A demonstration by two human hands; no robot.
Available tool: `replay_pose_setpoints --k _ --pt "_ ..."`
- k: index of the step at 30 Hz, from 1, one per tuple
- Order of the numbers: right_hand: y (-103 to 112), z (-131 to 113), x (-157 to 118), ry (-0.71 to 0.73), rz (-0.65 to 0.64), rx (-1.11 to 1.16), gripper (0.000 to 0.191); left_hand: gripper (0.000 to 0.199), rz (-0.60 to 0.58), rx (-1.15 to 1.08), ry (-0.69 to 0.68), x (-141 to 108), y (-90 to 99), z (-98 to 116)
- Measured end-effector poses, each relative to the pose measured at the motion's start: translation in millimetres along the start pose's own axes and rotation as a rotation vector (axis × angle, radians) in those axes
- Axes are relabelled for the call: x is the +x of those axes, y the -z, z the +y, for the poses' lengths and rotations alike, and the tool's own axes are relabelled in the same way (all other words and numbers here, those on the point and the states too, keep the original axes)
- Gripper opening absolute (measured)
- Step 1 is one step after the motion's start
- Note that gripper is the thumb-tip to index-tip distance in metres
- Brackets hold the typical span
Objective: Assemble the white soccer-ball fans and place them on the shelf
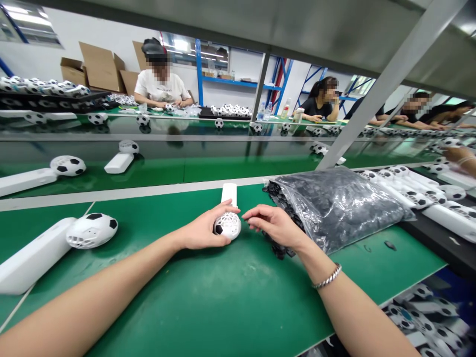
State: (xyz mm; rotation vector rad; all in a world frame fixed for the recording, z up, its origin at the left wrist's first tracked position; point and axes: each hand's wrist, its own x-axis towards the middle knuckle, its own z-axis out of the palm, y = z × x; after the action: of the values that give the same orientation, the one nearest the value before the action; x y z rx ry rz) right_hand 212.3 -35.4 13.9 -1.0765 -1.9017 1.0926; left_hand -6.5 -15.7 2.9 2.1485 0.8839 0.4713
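Observation:
My left hand [206,228] wraps around a small white handheld fan with a soccer-ball-patterned, openwork head [227,225], and its white handle [229,193] sticks out past my fingers toward the far side. My right hand [273,225] hangs just right of that ball head, fingers apart and holding nothing. Its wrist is close to a clear plastic bag of small black parts [338,210]. Another soccer-ball fan [91,230] lies on the green bench mat [208,292] to the left, with its handle pointing toward the lower left.
Several assembled white fans [420,193] lie on a dark surface at the right, and more fill a bin [420,317] below the bench. A co-worker's hand [459,158] reaches in at the right edge. A grey metal shelf strut [386,84] slants overhead, and seated co-workers work across the line.

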Motion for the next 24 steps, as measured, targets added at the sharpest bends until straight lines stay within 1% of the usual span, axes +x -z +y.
replay_pose_setpoints --k 3,4,8,10,12,14,17,21,24 --pt "2 0 -1 0.16 0.082 -0.173 0.012 0.065 0.002 -0.005 -0.003 0 -0.9 0" --pt "2 0 -1 0.174 0.098 -0.187 0.011 0.065 0.003 -0.007 -0.005 0 -0.9 -1" --pt "-4 -1 -3 0.155 0.152 -0.192 0.008 0.065 0.005 -0.011 -0.009 0 -1.2 -2" --pt "-10 -3 -3 0.211 0.112 -0.202 0.007 0.064 0.014 -0.023 -0.014 1 -2.0 -1" --pt "-16 -3 -2 0.269 0.049 -0.199 0.011 0.064 0.035 -0.036 -0.014 1 -3.3 0" --pt "-21 -2 -1 0.282 0.033 -0.186 0.012 0.062 0.065 -0.044 -0.006 2 -5.3 1" --pt "-26 2 1 0.224 0.075 -0.147 0.011 0.056 0.1 -0.056 -0.003 3 -9.5 2" --pt "-30 10 6 0.066 0.137 0.005 0.033 0.055 0.162 -0.1 0.029 6 -14.3 4" --pt "-32 13 8 0.001 0.155 0.071 0.039 0.05 0.184 -0.145 0.05 7 -14.3 8"
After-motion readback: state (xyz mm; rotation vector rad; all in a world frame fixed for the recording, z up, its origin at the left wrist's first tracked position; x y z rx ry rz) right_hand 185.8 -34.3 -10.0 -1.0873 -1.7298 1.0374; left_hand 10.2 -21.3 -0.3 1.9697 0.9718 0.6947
